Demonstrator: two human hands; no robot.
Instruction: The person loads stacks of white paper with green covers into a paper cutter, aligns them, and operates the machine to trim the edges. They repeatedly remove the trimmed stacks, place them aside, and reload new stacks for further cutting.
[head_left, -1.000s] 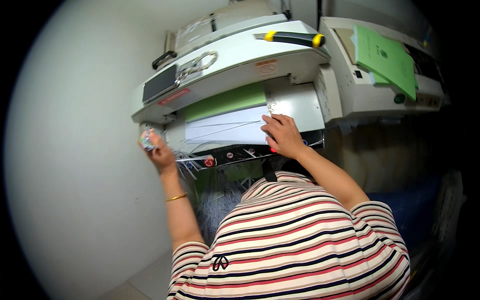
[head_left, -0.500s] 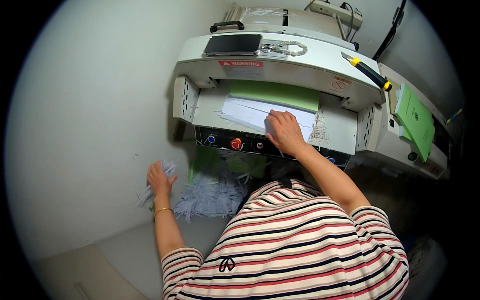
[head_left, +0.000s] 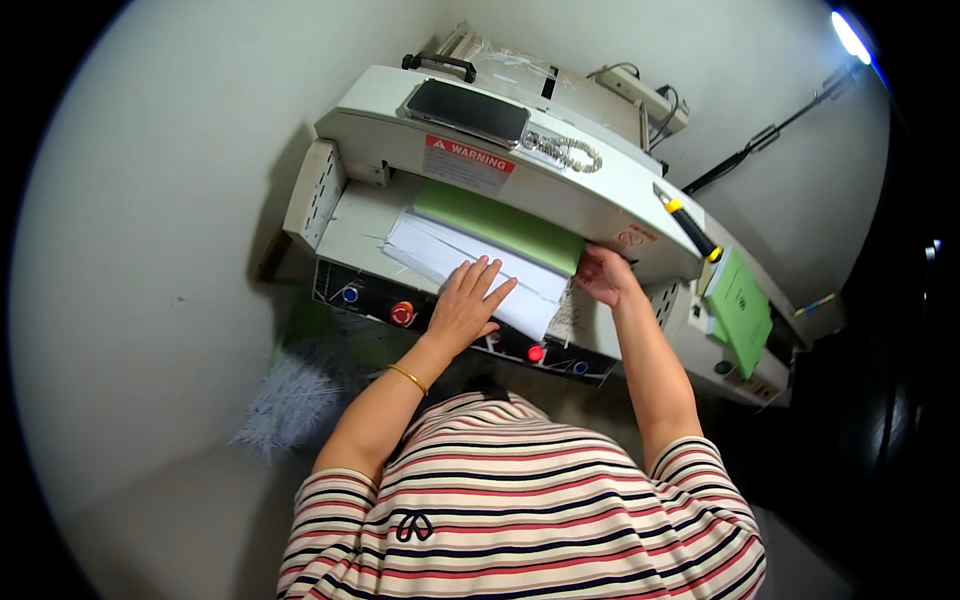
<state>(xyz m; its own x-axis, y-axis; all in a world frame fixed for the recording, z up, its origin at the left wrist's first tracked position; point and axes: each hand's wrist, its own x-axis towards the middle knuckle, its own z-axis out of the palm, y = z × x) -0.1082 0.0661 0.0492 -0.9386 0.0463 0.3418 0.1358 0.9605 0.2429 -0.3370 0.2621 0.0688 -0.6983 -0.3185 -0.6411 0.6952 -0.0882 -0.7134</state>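
My left hand (head_left: 470, 305) lies flat with fingers spread on white paper strips (head_left: 535, 310) at the front of a paper cutter's bed. Behind the strips, a green-covered stack of paper (head_left: 495, 228) reaches in under the cutter's white front beam (head_left: 580, 196). At that stack's right end, my right hand (head_left: 607, 275) has its fingers curled against the corner; its fingertips are partly hidden. The cutter's bed (head_left: 352, 222) shows bare at the left.
On the beam rest a phone (head_left: 468, 110), a beaded strap (head_left: 580, 155) and a yellow-black utility knife (head_left: 690, 225). Green booklets (head_left: 742, 312) lie on the right side. Buttons and a red stop knob (head_left: 402, 313) line the front panel. Paper shreds (head_left: 290, 400) are heaped below left.
My left hand has let go of shreds at the lower left and come onto the white strips. My right hand has left the strips for the green stack's right end. The view has turned.
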